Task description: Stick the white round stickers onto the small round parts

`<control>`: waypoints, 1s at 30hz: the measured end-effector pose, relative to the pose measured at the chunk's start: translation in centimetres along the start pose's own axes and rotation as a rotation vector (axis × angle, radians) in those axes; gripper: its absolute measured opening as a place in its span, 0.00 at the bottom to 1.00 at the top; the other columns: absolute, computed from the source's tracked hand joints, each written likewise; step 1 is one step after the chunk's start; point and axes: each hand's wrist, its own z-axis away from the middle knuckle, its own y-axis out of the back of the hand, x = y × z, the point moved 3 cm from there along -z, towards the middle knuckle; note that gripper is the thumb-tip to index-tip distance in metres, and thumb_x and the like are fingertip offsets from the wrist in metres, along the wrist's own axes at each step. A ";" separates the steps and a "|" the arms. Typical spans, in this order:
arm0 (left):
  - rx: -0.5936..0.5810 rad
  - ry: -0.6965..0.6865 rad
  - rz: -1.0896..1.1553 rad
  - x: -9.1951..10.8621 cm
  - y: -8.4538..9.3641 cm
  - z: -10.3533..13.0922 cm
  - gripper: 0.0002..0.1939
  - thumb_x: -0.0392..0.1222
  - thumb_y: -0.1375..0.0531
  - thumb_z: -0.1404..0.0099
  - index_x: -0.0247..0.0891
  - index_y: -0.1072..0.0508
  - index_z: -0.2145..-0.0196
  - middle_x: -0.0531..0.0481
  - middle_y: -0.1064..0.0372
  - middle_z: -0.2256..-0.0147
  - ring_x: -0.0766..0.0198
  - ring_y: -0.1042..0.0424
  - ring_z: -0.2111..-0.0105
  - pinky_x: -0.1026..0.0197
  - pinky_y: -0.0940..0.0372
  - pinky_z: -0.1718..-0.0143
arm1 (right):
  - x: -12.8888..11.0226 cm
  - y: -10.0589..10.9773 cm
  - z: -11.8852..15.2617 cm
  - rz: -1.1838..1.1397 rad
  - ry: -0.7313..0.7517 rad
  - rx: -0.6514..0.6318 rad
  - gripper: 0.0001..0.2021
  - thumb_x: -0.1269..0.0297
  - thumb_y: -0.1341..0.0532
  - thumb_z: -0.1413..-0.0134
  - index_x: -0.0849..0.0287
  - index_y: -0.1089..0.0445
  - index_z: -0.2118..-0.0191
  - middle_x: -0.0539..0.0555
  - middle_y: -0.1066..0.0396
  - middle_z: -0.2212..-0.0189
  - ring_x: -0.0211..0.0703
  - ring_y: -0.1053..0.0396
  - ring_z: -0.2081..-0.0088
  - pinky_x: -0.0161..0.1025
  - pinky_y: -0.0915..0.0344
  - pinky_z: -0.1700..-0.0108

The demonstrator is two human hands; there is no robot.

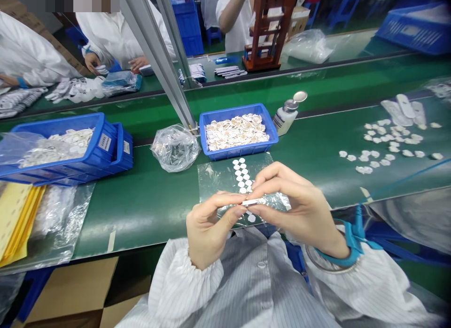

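Note:
Between the fingertips of my left hand [211, 222] and my right hand [296, 208] is a small flat white piece [251, 202], seen nearly edge-on. Both hands pinch it, thumbs below and fingers above. Beneath them a clear plastic sheet [214, 177] lies on the green bench, bearing rows of round white discs [241, 173]; my hands hide part of these rows. Just beyond the sheet stands a blue bin [239, 152] heaped with small round whitish pieces [236, 130]. A teal wrist strap [352, 241] circles my right wrist.
A dispenser bottle [286, 116] stands right of the bin, a crumpled clear bag [176, 148] left. Farther left are stacked blue bins [105, 154] and yellow envelopes [21, 220]. Scattered white pieces [384, 149] lie right. A metal post [165, 60] rises behind; co-workers [120, 36] sit across.

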 end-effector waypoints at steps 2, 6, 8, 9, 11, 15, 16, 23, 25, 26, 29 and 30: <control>-0.004 -0.038 0.020 -0.1 0.0 0.1 0.12 0.30 0.35 0.39 0.46 0.19 0.61 0.53 0.19 0.65 0.64 0.22 0.65 0.62 0.29 0.61 | -0.1 0.0 0.0 0.031 0.028 -0.007 0.03 0.71 0.34 0.44 0.59 0.29 0.65 0.50 0.28 0.66 0.36 0.31 0.62 0.39 0.35 0.58; 0.008 -0.050 0.030 0.1 -0.2 0.1 0.10 0.31 0.34 0.40 0.45 0.19 0.63 0.51 0.19 0.67 0.61 0.21 0.66 0.60 0.29 0.63 | -0.1 0.1 0.1 0.089 0.108 -0.034 0.04 0.71 0.35 0.43 0.59 0.31 0.65 0.48 0.26 0.68 0.34 0.30 0.64 0.42 0.38 0.53; 0.037 0.009 0.001 0.1 -0.4 0.0 0.07 0.33 0.34 0.40 0.44 0.19 0.65 0.52 0.19 0.67 0.62 0.21 0.67 0.61 0.29 0.63 | 0.1 0.0 0.0 0.096 0.101 -0.041 0.04 0.71 0.35 0.43 0.59 0.32 0.65 0.47 0.26 0.68 0.35 0.30 0.64 0.42 0.38 0.51; 0.056 0.066 -0.008 0.0 -0.4 -0.1 0.06 0.34 0.33 0.40 0.44 0.19 0.66 0.52 0.19 0.68 0.63 0.22 0.67 0.62 0.29 0.64 | 0.4 -0.1 0.0 0.086 0.068 -0.043 0.04 0.70 0.35 0.42 0.58 0.32 0.65 0.47 0.26 0.68 0.35 0.29 0.63 0.42 0.38 0.51; 0.093 0.219 0.027 -0.5 -0.5 -0.4 0.02 0.37 0.33 0.40 0.42 0.19 0.68 0.53 0.20 0.71 0.66 0.22 0.70 0.65 0.29 0.65 | 1.2 -0.3 0.0 0.046 -0.057 -0.051 0.03 0.68 0.36 0.41 0.58 0.31 0.65 0.48 0.26 0.67 0.36 0.29 0.63 0.40 0.37 0.53; 0.119 0.495 0.247 -1.6 -0.8 -1.1 0.04 0.41 0.34 0.39 0.38 0.21 0.70 0.53 0.22 0.76 0.68 0.23 0.76 0.67 0.29 0.67 | 3.1 -0.8 0.4 -0.102 -0.341 -0.066 0.09 0.62 0.37 0.40 0.55 0.29 0.54 0.49 0.25 0.63 0.37 0.29 0.61 0.36 0.33 0.57; 0.120 0.537 0.274 -1.8 -0.8 -1.2 0.05 0.41 0.34 0.40 0.37 0.22 0.70 0.52 0.21 0.76 0.68 0.23 0.76 0.67 0.29 0.67 | 3.4 -0.9 0.6 -0.145 -0.384 -0.063 0.10 0.61 0.38 0.39 0.55 0.29 0.52 0.49 0.25 0.62 0.37 0.28 0.60 0.35 0.33 0.57; 0.157 0.558 0.213 -1.9 -1.2 -1.2 0.04 0.39 0.33 0.41 0.36 0.21 0.71 0.50 0.20 0.75 0.67 0.22 0.75 0.67 0.29 0.66 | 4.4 -0.9 1.3 -0.311 -0.506 -0.063 0.10 0.60 0.43 0.35 0.53 0.25 0.56 0.47 0.24 0.63 0.32 0.28 0.62 0.30 0.33 0.58; 0.157 0.535 0.182 -1.8 -1.4 -1.1 0.03 0.38 0.33 0.41 0.36 0.21 0.71 0.51 0.21 0.75 0.67 0.22 0.74 0.67 0.28 0.66 | 4.6 -1.1 1.3 -0.363 -0.529 -0.053 0.08 0.61 0.41 0.37 0.54 0.25 0.58 0.47 0.24 0.64 0.32 0.28 0.62 0.30 0.33 0.58; 0.155 0.530 0.172 -1.7 -1.4 -1.0 0.03 0.38 0.33 0.41 0.37 0.21 0.71 0.52 0.21 0.75 0.67 0.22 0.74 0.67 0.28 0.66 | 4.6 -1.2 1.3 -0.389 -0.538 -0.045 0.07 0.61 0.40 0.38 0.54 0.25 0.59 0.47 0.24 0.64 0.33 0.28 0.62 0.30 0.32 0.58; 0.143 0.526 0.156 -1.6 -1.5 -0.9 0.03 0.39 0.33 0.40 0.37 0.21 0.70 0.52 0.20 0.74 0.66 0.22 0.74 0.66 0.27 0.65 | 4.7 -1.3 1.2 -0.442 -0.555 -0.020 0.05 0.63 0.38 0.40 0.55 0.24 0.61 0.46 0.24 0.66 0.33 0.27 0.63 0.30 0.32 0.59; 0.138 0.525 0.152 -1.6 -1.5 -0.8 0.04 0.39 0.33 0.40 0.37 0.20 0.69 0.52 0.20 0.74 0.66 0.21 0.73 0.65 0.27 0.65 | 4.7 -1.3 1.1 -0.450 -0.560 -0.015 0.05 0.63 0.37 0.41 0.55 0.24 0.61 0.47 0.24 0.66 0.33 0.27 0.63 0.30 0.32 0.60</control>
